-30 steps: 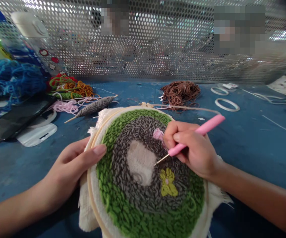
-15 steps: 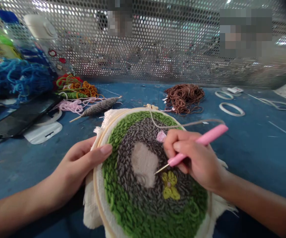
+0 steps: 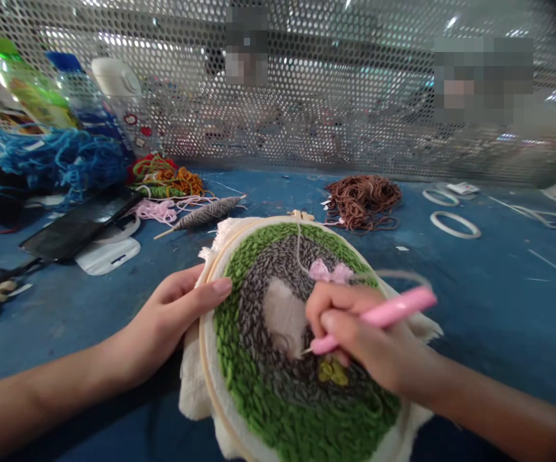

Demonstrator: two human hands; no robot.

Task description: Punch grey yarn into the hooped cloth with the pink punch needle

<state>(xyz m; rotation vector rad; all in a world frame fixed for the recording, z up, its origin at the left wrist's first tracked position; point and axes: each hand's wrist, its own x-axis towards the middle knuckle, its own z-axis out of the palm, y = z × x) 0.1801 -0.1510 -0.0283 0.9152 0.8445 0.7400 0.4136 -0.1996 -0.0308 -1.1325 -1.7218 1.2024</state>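
My left hand [image 3: 176,314] grips the left rim of a round embroidery hoop [image 3: 210,359], thumb on top and fingers behind. Green loops [image 3: 253,391] ring the cloth, with grey loops [image 3: 259,308] inside and a bare patch [image 3: 284,314] in the middle. My right hand [image 3: 359,327] is closed round a pink punch needle [image 3: 398,308], whose metal tip meets the lower right edge of the bare patch. Grey yarn trails from the handle's end. A pink flower [image 3: 330,271] lies above my right hand, and a yellow flower [image 3: 332,371], partly covered, lies below it.
Brown yarn [image 3: 362,199] and white rings [image 3: 455,224] lie beyond the hoop. To the left are a grey yarn spindle [image 3: 208,213], a phone [image 3: 80,221], blue yarn [image 3: 61,160] and bottles [image 3: 32,83]. A perforated metal screen [image 3: 307,96] stands behind; people show blurred through it.
The needle has gone deeper into the cloth, with my right hand lower and slightly left, baring more of the pink flower. The whole view has shifted, moving the hoop and table items rightward.
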